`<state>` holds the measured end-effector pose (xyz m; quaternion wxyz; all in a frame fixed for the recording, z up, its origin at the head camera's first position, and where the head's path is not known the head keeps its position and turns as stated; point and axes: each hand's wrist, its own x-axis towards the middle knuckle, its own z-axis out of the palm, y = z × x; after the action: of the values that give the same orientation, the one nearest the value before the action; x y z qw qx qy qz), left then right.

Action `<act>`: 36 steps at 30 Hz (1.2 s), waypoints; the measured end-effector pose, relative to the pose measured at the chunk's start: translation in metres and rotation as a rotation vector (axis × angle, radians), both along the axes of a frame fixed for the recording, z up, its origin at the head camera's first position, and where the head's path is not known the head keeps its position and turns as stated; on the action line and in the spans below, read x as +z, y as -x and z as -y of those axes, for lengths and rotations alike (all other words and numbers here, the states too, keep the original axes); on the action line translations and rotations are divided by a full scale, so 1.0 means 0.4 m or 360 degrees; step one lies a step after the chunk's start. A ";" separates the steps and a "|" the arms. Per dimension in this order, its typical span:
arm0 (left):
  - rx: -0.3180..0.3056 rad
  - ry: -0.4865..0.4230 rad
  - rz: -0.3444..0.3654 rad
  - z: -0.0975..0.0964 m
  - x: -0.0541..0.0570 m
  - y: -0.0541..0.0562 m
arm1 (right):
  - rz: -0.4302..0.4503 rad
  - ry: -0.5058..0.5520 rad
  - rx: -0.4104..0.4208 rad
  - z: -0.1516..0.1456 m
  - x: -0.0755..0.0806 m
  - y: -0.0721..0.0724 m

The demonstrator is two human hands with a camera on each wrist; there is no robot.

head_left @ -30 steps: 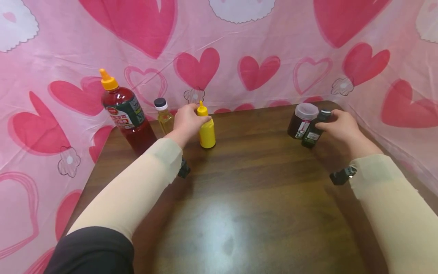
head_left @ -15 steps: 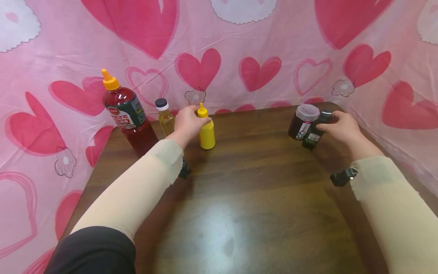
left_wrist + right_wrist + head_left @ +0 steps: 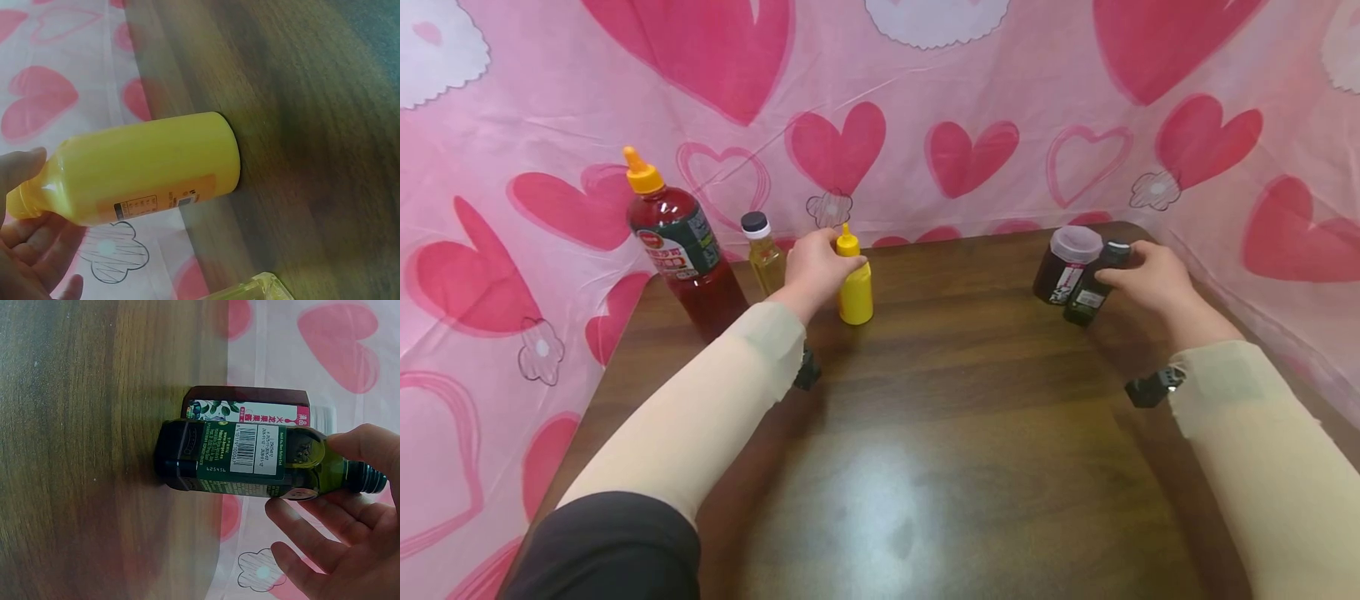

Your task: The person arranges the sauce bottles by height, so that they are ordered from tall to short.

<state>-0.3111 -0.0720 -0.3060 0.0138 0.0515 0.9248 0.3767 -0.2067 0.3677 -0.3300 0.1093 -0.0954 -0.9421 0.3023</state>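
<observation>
My left hand (image 3: pixel 816 268) pinches the neck of a yellow squeeze bottle (image 3: pixel 856 293) between thumb and fingers. In the left wrist view the yellow bottle (image 3: pixel 150 165) has a pointed-cap end at the hand and its base at the wooden table. On the right side, my right hand (image 3: pixel 1153 279) grips a dark green glass bottle (image 3: pixel 1086 296) by its upper part, just below the black cap. The right wrist view shows the green bottle's label (image 3: pixel 250 450) with a barcode, thumb on one side and fingers on the other.
A dark jar (image 3: pixel 1063 271) with a translucent lid stands right beside the green bottle. Left of my left hand are a small clear bottle (image 3: pixel 765 262) of yellowish liquid and a large red sauce bottle (image 3: pixel 681 258) with an orange nozzle. A heart-patterned cloth (image 3: pixel 970 83) hangs behind the wooden table (image 3: pixel 970 400).
Both hands keep their holds on the two bottles. The whole view has shifted very slightly; nothing on the table has visibly moved.
</observation>
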 end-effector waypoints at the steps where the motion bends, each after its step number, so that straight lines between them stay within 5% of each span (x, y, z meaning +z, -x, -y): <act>1: 0.0001 0.0009 -0.0001 0.001 0.001 -0.001 | 0.0004 0.0003 0.0001 0.000 0.000 0.000; 24: -0.0025 0.0087 -0.0151 -0.008 -0.033 0.005 | 0.0053 0.0201 -0.0074 0.014 -0.028 -0.016; 36: 0.0006 0.0070 -0.0131 -0.003 -0.029 0.002 | -0.0103 0.0356 -0.0225 0.038 -0.043 -0.004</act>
<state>-0.3118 -0.0707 -0.3176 -0.0237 0.0649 0.9328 0.3538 -0.2049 0.3525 -0.3471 0.1493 -0.1633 -0.8895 0.3999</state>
